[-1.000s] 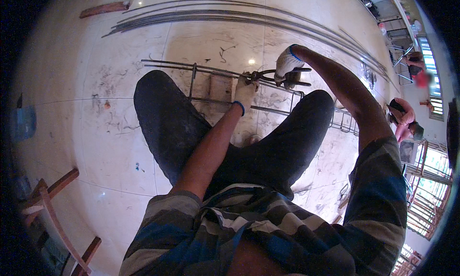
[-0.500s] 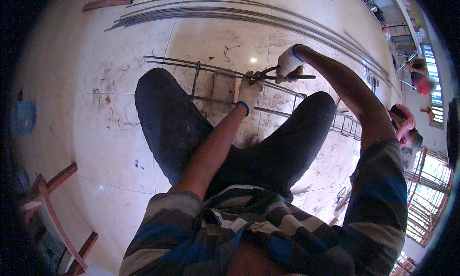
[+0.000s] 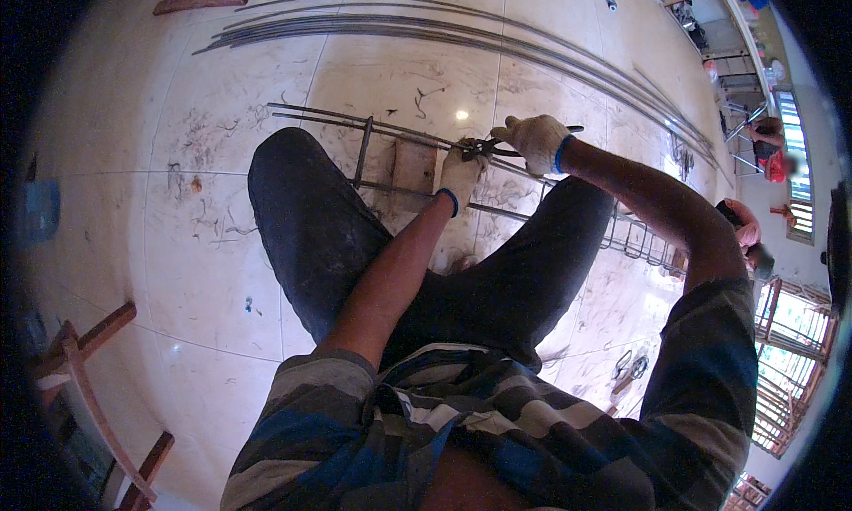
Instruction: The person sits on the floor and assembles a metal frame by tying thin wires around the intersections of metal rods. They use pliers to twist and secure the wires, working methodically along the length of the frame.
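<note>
A rebar cage (image 3: pixel 365 151) of thin steel bars joined by square stirrups lies crosswise in front of my knees. Part of it rests over a wooden block (image 3: pixel 414 166). My left hand (image 3: pixel 462 169), in a pale work glove with a blue cuff, is closed at the cage's far bar. The dark jaws of a pair of pliers (image 3: pixel 484 148) meet the bar right at its fingertips. My right hand (image 3: pixel 536 144), gloved alike, grips the pliers' handles, one handle end sticking out past the wrist. Any tie wire at the jaws is too small to make out.
Long loose steel rods (image 3: pixel 373 23) lie across the tiled floor beyond the cage. A wooden piece (image 3: pixel 202 1) is at the far left, a wooden frame (image 3: pixel 106 329) at the near left. Two people (image 3: pixel 750 231) are at the right, near barred windows (image 3: pixel 794 351).
My right hand has rotated on the pliers, its wrist and forearm swinging down and toward me, with the handles turned. My left hand stays at the same bar.
</note>
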Demonstrator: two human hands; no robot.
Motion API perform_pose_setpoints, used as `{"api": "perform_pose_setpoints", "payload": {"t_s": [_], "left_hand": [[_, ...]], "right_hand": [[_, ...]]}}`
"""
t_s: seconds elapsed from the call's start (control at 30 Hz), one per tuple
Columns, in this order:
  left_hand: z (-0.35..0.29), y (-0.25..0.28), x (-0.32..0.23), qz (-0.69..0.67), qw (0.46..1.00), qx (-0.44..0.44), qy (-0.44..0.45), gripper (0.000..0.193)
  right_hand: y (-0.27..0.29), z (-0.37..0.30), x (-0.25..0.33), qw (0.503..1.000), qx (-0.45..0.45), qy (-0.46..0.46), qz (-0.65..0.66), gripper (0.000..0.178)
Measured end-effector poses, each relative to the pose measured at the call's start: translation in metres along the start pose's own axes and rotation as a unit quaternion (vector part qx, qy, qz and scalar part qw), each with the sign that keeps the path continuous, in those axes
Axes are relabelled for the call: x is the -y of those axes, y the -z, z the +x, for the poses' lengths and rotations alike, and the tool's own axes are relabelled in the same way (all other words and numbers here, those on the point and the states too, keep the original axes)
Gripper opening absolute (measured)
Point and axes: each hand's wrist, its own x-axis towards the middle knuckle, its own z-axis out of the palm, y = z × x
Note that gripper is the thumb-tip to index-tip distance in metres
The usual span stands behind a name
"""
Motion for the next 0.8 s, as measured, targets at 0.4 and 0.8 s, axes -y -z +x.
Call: {"api": "perform_pose_setpoints", "payload": {"t_s": [0.4, 0.8], "left_hand": [[0.006, 0.007, 0.022, 0.033, 0.996, -0.047, -0.068, 0.020], [-0.026, -0.012, 0.022, 0.419, 0.869, -0.158, -0.212, 0.023]], "right_hand": [[-0.010, 0.000, -0.036, 0.983, -0.137, 0.012, -0.119, 0.031], [-0.036, 0.052, -0.074, 0.997, -0.076, 0.026, -0.013, 0.020]]}}
